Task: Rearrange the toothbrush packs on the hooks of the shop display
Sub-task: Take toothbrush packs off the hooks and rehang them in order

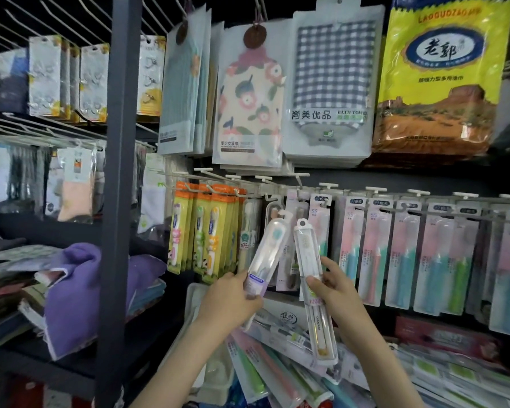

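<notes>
My left hand (230, 298) grips a clear toothbrush pack with a purple label (267, 254), tilted to the right, its top near the hooks. My right hand (333, 287) holds a second clear toothbrush pack (312, 287) with a hang hole at its top, nearly upright. Both packs are off the hooks, in front of the display. Behind them white hooks (270, 198) carry orange-yellow children's toothbrush packs (209, 231) at the left and a row of pink and teal toothbrush packs (404, 254) at the right.
A heap of loose toothbrush packs (292, 363) lies on the shelf below my hands. Bagged towels (333, 83) hang above. A dark upright post (118, 201) stands at the left, with folded purple cloth (77, 284) on shelves beyond it.
</notes>
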{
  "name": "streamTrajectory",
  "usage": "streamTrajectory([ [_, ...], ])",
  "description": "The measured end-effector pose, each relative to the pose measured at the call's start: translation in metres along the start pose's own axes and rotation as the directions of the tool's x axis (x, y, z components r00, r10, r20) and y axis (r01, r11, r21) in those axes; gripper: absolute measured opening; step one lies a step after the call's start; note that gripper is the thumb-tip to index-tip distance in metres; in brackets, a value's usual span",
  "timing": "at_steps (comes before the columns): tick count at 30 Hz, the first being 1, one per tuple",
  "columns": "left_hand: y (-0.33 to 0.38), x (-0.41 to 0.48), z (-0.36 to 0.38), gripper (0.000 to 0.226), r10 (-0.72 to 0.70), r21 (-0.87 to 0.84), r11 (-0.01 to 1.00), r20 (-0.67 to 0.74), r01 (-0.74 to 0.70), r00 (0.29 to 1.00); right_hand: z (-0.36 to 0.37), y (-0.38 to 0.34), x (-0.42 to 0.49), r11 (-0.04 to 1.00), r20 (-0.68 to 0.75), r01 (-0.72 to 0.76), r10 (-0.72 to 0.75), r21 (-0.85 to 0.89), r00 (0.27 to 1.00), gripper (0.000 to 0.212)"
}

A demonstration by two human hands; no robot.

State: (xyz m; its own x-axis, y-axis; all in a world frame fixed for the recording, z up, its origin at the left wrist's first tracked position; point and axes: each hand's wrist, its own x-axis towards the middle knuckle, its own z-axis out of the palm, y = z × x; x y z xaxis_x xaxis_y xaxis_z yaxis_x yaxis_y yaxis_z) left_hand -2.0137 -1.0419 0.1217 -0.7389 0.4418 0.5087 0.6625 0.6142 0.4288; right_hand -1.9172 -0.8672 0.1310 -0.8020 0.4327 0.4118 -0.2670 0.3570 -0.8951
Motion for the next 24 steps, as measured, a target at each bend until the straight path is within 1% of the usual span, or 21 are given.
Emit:
streamTrajectory([
  [1, -0.001, 0.0, 0.001, 0.037, 0.012, 0.066, 0.998, 0.001, -0.012, 1.0, 0.001, 0.0, 0.001, 1.0, -0.008, -0.007, 0.007, -0.001, 1.0, 0.035],
  [2, -0.002, 0.001, 0.001, 0.039, 0.016, 0.09, 0.996, 0.003, -0.016, 1.0, 0.002, 0.001, 0.002, 1.0, -0.012, -0.013, 0.013, 0.003, 1.0, 0.037],
  [7, -0.002, 0.018, -0.003, 0.051, -0.013, 0.006, 1.0, -0.01, 0.013, 1.0, 0.008, 0.003, 0.007, 0.999, -0.028, -0.037, 0.037, -0.01, 0.999, 0.051],
  [10, -0.001, 0.029, -0.004, 0.053, -0.028, -0.078, 0.997, -0.024, 0.026, 0.999, 0.011, 0.002, 0.008, 0.999, -0.03, -0.035, 0.035, -0.006, 0.999, 0.053],
  [12, -0.001, 0.034, -0.002, 0.055, -0.042, -0.102, 0.994, -0.017, 0.04, 0.999, 0.011, 0.001, 0.008, 0.999, -0.037, -0.033, 0.033, 0.005, 0.999, 0.053],
  [14, -0.001, 0.038, 0.001, 0.051, -0.058, -0.106, 0.993, -0.016, 0.056, 0.998, 0.011, 0.0, 0.008, 0.999, -0.04, -0.034, 0.034, 0.015, 0.999, 0.051],
  [18, 0.001, 0.052, 0.009, 0.033, -0.105, -0.154, 0.983, 0.009, 0.105, 0.994, 0.009, 0.004, 0.01, 0.999, -0.048, -0.053, 0.053, -0.003, 0.997, 0.052],
  [20, 0.002, 0.061, 0.013, 0.029, -0.124, -0.133, 0.983, 0.032, 0.127, 0.992, 0.007, 0.007, 0.012, 0.998, -0.071, -0.054, 0.054, -0.007, 0.996, 0.052],
  [24, 0.006, 0.077, 0.026, 0.021, -0.155, -0.147, 0.976, 0.059, 0.162, 0.986, -0.002, 0.01, 0.013, 0.997, -0.13, -0.068, 0.071, 0.025, 0.989, 0.052],
])
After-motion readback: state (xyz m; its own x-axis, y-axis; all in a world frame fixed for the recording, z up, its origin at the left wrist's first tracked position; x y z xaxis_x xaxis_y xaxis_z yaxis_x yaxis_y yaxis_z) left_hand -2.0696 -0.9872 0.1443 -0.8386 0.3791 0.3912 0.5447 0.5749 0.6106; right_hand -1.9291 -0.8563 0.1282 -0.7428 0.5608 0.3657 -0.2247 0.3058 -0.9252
